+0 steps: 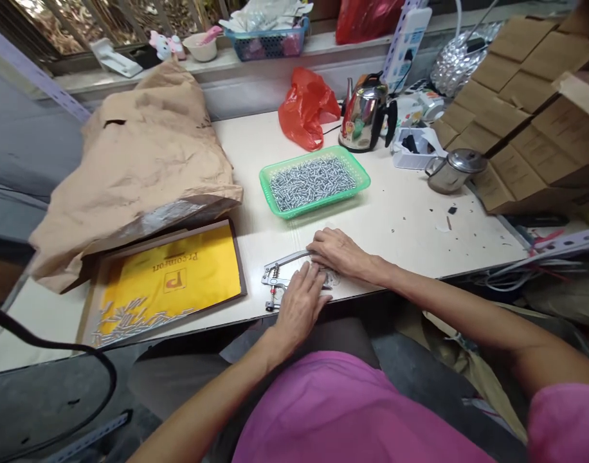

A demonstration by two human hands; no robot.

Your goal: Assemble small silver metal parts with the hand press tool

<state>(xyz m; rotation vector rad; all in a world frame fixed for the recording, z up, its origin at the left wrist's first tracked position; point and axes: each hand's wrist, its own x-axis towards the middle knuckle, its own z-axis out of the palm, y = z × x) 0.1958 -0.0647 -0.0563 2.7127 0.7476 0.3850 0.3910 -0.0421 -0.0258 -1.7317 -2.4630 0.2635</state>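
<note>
A silver plier-like hand tool (275, 276) with a coil spring and a small red part lies near the table's front edge. My left hand (299, 299) lies across its lower handle, fingers closed over it. The upper handle's end reaches under the bent fingers of my right hand (340, 254). Both palms face down, and they hide much of the tool. Under and beside my right hand is something clear and shiny (333, 278), too covered to name. Beyond the hands, a green plastic basket (323, 207) holds many small silver metal pins.
On the left, a yellow-lined tray (212, 257) with loose metal pins sits before a large brown paper bag (144, 148). Toward the back stand a red plastic bag (307, 109) and a steel kettle (366, 116). A lidded glass jug (451, 173) and stacked cardboard boxes (526, 128) stand right.
</note>
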